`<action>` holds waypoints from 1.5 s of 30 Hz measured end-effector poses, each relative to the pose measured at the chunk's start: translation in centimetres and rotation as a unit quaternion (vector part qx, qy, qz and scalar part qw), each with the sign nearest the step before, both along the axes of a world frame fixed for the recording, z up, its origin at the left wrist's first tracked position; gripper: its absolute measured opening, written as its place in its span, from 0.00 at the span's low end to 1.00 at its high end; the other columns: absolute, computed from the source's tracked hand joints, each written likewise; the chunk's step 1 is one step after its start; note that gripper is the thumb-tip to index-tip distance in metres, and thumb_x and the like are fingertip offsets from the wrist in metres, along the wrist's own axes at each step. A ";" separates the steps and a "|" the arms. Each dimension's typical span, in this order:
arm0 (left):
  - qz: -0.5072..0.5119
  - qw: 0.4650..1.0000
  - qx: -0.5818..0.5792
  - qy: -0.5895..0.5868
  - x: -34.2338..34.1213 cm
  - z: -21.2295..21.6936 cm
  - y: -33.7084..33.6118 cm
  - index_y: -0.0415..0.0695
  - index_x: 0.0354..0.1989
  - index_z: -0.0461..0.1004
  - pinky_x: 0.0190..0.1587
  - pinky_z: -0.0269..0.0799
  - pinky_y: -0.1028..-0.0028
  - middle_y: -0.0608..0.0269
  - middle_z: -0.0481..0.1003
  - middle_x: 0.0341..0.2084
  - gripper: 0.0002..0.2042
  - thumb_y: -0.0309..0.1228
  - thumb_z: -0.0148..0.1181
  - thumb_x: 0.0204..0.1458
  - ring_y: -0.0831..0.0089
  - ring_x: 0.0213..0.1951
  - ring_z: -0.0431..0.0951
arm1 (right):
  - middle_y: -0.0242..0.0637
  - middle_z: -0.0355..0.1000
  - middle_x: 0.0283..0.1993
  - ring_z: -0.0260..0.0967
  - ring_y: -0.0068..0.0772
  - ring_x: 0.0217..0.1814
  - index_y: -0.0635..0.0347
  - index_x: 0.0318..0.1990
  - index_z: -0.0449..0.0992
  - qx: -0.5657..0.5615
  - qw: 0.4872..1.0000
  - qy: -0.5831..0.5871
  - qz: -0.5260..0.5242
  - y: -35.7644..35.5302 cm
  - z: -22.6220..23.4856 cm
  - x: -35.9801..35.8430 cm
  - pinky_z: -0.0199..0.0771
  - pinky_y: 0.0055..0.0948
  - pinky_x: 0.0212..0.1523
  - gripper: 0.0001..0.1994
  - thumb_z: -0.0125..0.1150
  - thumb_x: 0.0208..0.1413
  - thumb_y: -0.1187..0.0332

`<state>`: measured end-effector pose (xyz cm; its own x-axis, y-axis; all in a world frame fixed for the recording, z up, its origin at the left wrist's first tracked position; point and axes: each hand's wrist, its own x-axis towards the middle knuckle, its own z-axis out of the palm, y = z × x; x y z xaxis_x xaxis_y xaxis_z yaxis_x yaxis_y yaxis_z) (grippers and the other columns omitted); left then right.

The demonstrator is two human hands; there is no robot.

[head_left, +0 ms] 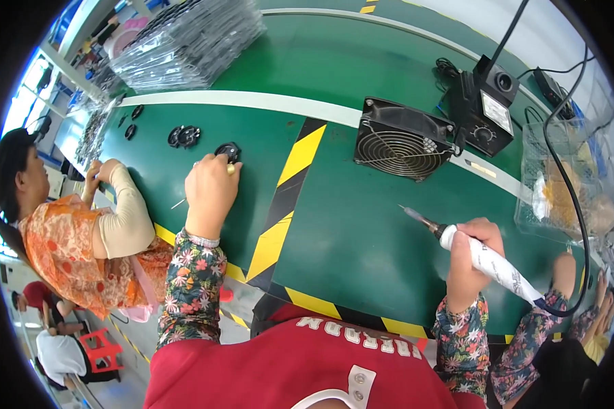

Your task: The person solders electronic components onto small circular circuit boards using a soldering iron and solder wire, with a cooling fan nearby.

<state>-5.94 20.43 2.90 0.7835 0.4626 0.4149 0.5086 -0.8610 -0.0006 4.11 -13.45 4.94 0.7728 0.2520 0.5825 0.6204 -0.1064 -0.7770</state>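
My left hand (211,189) reaches over the left part of the green table. Its fingers are closed at the near edge of a small round black part (228,150); the fingertips are partly hidden. Something small and yellowish shows at one finger. In my right hand (472,262) I grip a soldering iron (501,268) by its white-wrapped handle. Its thin tip points up and left, above the table and apart from the black part. More black round parts (184,136) lie to the left of my left hand, with several smaller black pieces (131,131) farther left.
A black fan (404,141) with a wire guard stands ahead, beside a black soldering station (483,112). A cable loops down to the iron. Clear plastic trays (191,44) are stacked far left. A clear container (559,204) stands right. Co-workers (82,238) sit on both sides.
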 end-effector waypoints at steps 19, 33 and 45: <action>-0.525 0.835 -0.154 0.058 3.9 3.0 -13.5 0.39 0.36 0.74 0.27 0.68 0.73 0.60 0.69 0.24 0.14 0.31 0.61 0.40 0.66 0.26 0.71 | 0.34 0.66 0.18 0.63 0.25 0.17 0.61 0.22 0.68 -0.011 0.999 0.030 0.002 0.2 0.2 0.4 0.62 0.21 0.20 0.06 0.61 0.41 0.75; -0.548 0.699 -0.437 -0.141 6.7 2.0 -12.8 0.40 0.22 0.68 0.23 0.66 0.74 0.58 0.73 0.19 0.25 0.54 0.45 0.52 0.67 0.20 0.72 | 0.33 0.64 0.16 0.62 0.29 0.15 0.59 0.21 0.67 -0.051 0.997 0.048 0.029 0.4 0.2 0.6 0.59 0.25 0.17 0.07 0.62 0.40 0.75; -0.548 0.710 -0.428 -0.115 6.7 1.4 -12.8 0.41 0.20 0.67 0.21 0.65 0.75 0.59 0.72 0.18 0.25 0.54 0.46 0.51 0.68 0.20 0.72 | 0.33 0.64 0.17 0.62 0.30 0.16 0.58 0.21 0.68 -0.051 0.996 0.069 0.032 0.8 -0.2 0.4 0.60 0.26 0.18 0.07 0.62 0.39 0.75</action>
